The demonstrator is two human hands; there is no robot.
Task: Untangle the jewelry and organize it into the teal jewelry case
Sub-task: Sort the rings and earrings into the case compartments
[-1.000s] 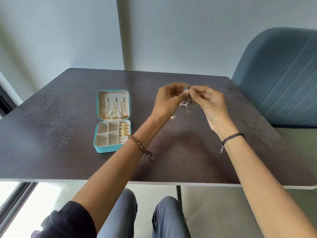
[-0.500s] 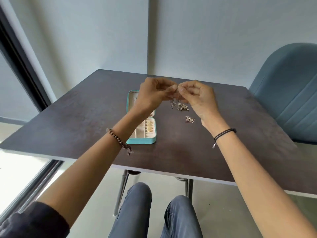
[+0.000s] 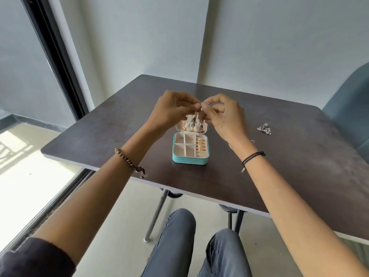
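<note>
Pinching vertically hanging earrings, left hand, right hand

left hand: fingers pinched | right hand: fingers pinched | fingertips meeting, raised

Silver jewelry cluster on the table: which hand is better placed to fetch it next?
Probably the right hand: the cluster lies on its side, while the left hand would cross the teal case. Both pinch dangling pieces now.

Daylight from window at left; floor glare; wide-angle edge distortion.
</note>
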